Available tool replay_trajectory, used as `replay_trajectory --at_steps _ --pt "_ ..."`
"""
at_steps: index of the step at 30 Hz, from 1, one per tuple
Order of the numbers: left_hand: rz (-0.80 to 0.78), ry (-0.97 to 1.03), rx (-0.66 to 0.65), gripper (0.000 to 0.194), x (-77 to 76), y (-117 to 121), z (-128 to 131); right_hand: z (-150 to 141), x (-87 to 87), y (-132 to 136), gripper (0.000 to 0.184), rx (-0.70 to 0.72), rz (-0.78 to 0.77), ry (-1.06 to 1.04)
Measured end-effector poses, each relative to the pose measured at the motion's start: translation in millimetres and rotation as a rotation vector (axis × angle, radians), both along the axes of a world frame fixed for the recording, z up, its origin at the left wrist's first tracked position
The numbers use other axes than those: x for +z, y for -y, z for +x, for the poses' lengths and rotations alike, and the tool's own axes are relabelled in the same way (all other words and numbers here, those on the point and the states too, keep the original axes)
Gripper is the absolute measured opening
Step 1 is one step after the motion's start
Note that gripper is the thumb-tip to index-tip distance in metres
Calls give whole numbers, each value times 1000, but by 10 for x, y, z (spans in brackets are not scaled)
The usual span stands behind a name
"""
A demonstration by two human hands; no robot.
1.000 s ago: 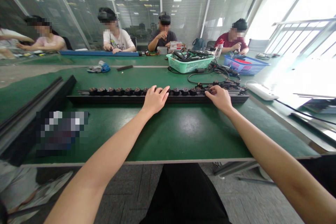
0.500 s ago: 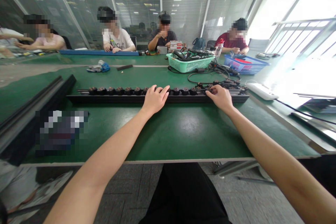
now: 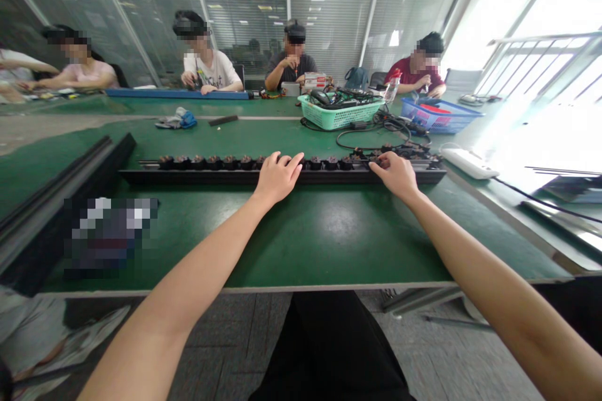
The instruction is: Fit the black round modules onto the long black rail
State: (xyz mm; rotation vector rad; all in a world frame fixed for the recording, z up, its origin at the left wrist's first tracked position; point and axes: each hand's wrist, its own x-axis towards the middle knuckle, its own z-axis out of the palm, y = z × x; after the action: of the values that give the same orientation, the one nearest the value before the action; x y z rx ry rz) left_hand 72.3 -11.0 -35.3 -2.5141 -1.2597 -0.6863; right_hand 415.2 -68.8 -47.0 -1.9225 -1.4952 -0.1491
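Our left hand (image 3: pixel 277 178) sits over the middle of a row of squat round black parts with coppery tops (image 3: pixel 214 163), fingers part-bent and a bit spread; we can't tell whether it grips one, since the hand covers the contact. Right hand (image 3: pixel 397 172) is at the right end of the same row, thumb on the near side and fingers curled over the far side, around or against a dark part; we can't confirm a firm grasp. Row runs along a long straight black channel (image 3: pixel 211 178), which lies crosswise in front of us on a glossy green tabletop (image 3: pixel 338 244). Thin silvery rod (image 3: pixel 148 163) shows past the left end of the row. More dark parts in a loose cluster (image 3: pixel 414 151) sit just beyond our right hand. Behind that we have a looped black cable (image 3: pixel 348 143) and a mint-green plastic basket (image 3: pixel 333 118) full of dark cords. White power strip (image 3: pixel 469 163) is near the channel's right end. Off to our left, a long dark grooved rail (image 3: pixel 47 219) lies slantwise; next to it, a pixelated dark item (image 3: pixel 110 238) we can't identify.
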Motion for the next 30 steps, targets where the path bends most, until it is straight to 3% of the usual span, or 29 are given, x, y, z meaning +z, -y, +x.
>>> replay_trajectory --at_steps 30 --pt "-3 -29 24 53 13 16 12 10 24 -2 33 -28 -26 14"
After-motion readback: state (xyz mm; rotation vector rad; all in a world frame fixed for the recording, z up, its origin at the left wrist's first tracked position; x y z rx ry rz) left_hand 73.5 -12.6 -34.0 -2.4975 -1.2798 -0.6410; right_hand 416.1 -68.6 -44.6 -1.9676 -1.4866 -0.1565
